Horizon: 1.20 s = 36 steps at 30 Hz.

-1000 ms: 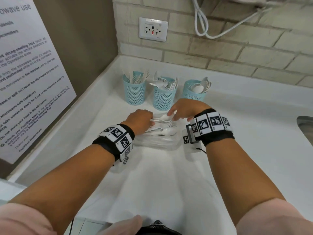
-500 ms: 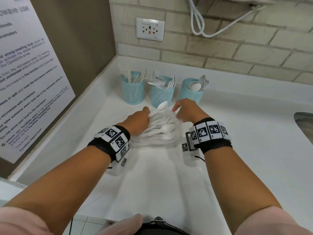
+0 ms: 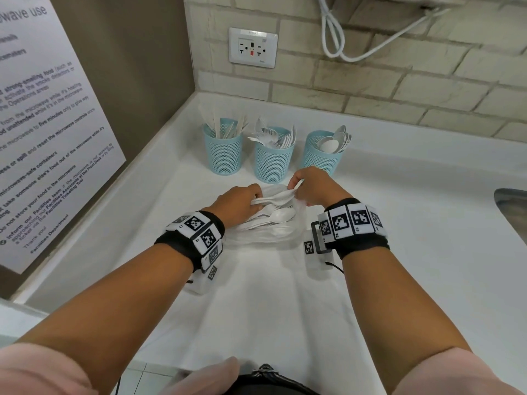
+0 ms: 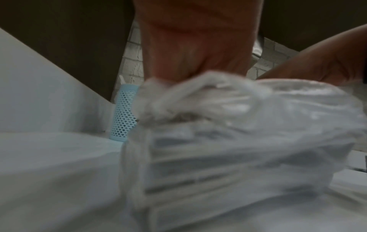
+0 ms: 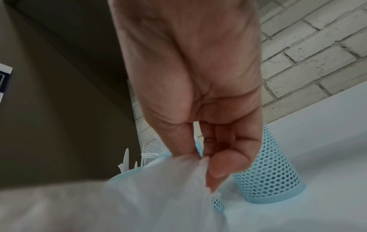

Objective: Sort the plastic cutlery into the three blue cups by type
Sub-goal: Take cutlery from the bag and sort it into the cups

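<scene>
Three blue mesh cups stand in a row at the back: knives in the left cup [image 3: 223, 155], forks in the middle cup [image 3: 273, 163], spoons in the right cup [image 3: 321, 159]. In front of them lies a clear plastic bag [image 3: 268, 232] of white cutlery. My left hand [image 3: 255, 202] grips a white spoon [image 3: 275, 196] by its handle at the bag's left end. My right hand [image 3: 296, 188] pinches the bag's far edge [image 5: 178, 169] between thumb and finger, just in front of the right cup [image 5: 268, 172]. The left wrist view is blurred, showing my palm [image 4: 194, 47] above the bag [image 4: 248, 141].
The white counter [image 3: 413, 252] runs into a corner, with a brown side wall and a printed notice [image 3: 42, 132] at left. A brick back wall carries a socket [image 3: 252, 47] and a white cable [image 3: 356, 49]. A sink edge [image 3: 513, 203] shows at far right.
My left hand lifted a spoon from the pile, then lowered it so the bowl points toward my right hand. My right hand moved from the pile to pinch the bag's edge.
</scene>
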Each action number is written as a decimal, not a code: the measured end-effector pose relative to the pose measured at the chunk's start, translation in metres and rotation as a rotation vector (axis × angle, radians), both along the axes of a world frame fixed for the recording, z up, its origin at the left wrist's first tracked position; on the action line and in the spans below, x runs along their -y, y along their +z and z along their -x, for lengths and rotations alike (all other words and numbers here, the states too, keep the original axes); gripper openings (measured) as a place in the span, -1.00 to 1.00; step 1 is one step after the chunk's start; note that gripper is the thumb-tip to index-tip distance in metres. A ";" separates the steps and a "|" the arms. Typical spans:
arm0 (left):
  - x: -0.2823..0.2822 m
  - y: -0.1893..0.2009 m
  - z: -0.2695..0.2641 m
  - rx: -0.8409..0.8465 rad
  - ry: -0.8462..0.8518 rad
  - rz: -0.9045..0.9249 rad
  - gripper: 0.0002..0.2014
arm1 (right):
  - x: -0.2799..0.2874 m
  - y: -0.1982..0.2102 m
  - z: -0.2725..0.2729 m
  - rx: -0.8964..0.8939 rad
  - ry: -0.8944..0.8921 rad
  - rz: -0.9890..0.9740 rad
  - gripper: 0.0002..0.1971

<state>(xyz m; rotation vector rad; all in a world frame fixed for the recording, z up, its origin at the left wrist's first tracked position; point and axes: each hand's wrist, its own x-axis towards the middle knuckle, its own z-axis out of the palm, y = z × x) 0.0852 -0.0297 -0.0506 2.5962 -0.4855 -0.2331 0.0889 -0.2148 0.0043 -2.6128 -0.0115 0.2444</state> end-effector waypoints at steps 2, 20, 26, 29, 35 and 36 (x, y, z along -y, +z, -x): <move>0.001 0.000 -0.001 -0.007 -0.003 -0.045 -0.70 | 0.001 -0.001 0.000 -0.010 -0.007 0.003 -0.75; 0.004 0.006 -0.001 0.029 -0.043 -0.242 -0.71 | 0.005 0.005 0.007 -0.046 -0.018 0.006 -0.75; 0.003 0.008 0.006 0.048 -0.061 -0.226 -0.65 | 0.005 0.009 0.009 -0.071 -0.016 -0.010 -0.75; 0.000 0.007 0.006 -0.023 -0.065 -0.149 -0.62 | 0.006 0.010 0.010 -0.079 -0.029 -0.022 -0.76; 0.001 0.005 0.010 -0.033 -0.026 0.040 -0.78 | 0.006 0.010 0.010 -0.082 -0.050 -0.034 -0.76; 0.002 0.006 0.010 -0.021 -0.031 0.047 -0.81 | 0.006 0.010 0.011 -0.082 -0.050 -0.036 -0.76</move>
